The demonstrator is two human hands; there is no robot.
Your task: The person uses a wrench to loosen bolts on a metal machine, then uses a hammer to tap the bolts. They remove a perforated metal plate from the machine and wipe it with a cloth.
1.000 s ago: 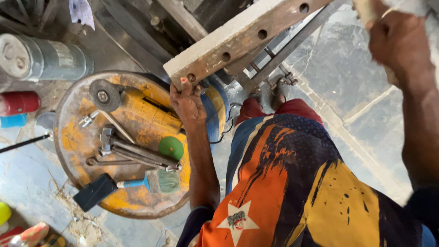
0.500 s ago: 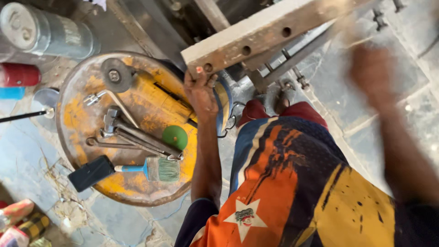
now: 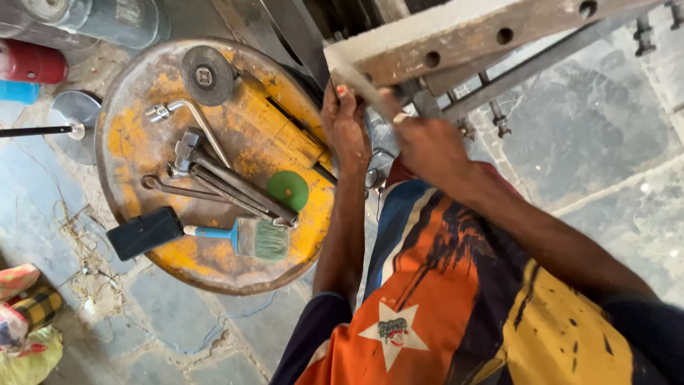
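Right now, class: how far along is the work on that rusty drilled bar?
Done: nothing looks finished; the drilled steel bar is rusty. In hand: the left hand holds its end, the right hand holds a pale strip there. Left: paintbrush, hammer and green disc lie unused on the yellow drum lid.

Yellow rusty drum lid; green disc; blue-handled brush; orange-navy shorts, 1 white star, seemingly.

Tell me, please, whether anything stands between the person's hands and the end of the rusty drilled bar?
Nothing visible does. The left hand is already up against the underside of the rusty drilled bar at its near end. The right hand, blurred, is just beside it holding a thin pale strip against that end, with no object between.
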